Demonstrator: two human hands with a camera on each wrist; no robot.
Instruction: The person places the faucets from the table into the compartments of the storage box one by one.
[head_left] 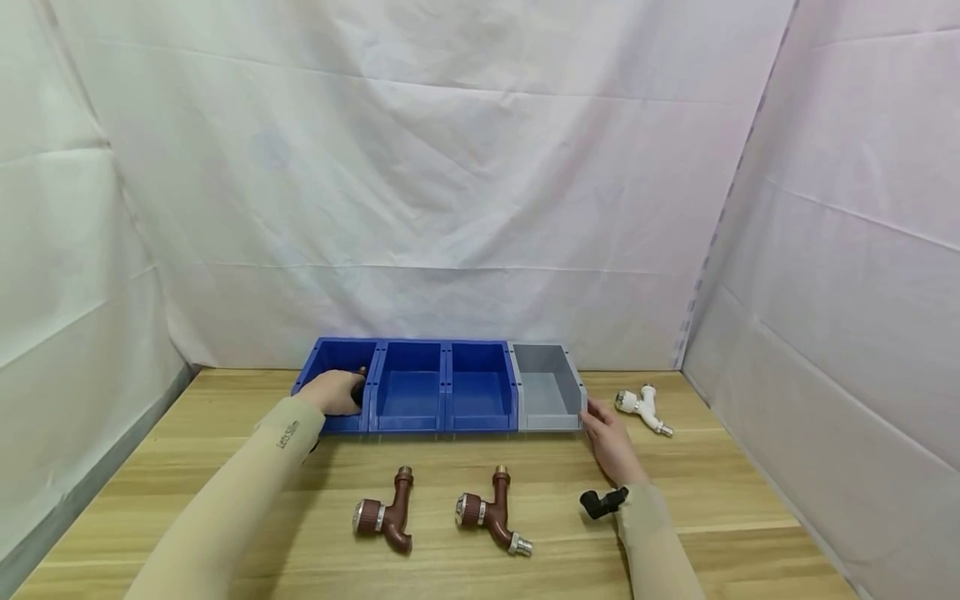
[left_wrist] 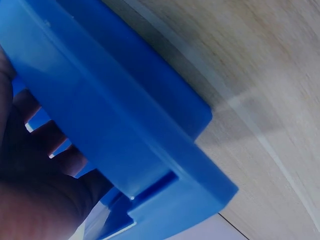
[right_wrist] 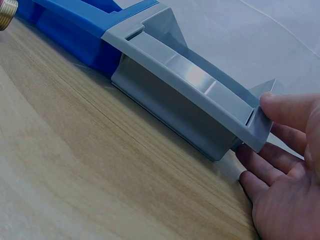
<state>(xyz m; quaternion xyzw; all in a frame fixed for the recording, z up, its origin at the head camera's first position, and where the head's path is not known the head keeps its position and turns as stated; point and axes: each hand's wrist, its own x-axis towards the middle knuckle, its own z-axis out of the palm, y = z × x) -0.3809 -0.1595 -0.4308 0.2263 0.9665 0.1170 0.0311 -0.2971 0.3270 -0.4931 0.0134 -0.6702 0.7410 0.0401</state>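
Likely placing near far desk edge point(head_left: 247, 377): left hand point(head_left: 335, 392) in leftmost bin point(head_left: 336, 355), grip unclear; right hand point(head_left: 611, 438) pinches grey bin point(head_left: 549, 422); steadiness next

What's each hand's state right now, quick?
Left hand: in the leftmost blue bin; can't tell its grip.
Right hand: holding the gray bin by its front corner.

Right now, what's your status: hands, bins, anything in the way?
Left hand in the leftmost blue bin, hold unclear. Right hand grips front corner of gray bin. Possibly in the way: two brown taps in front of the bins.
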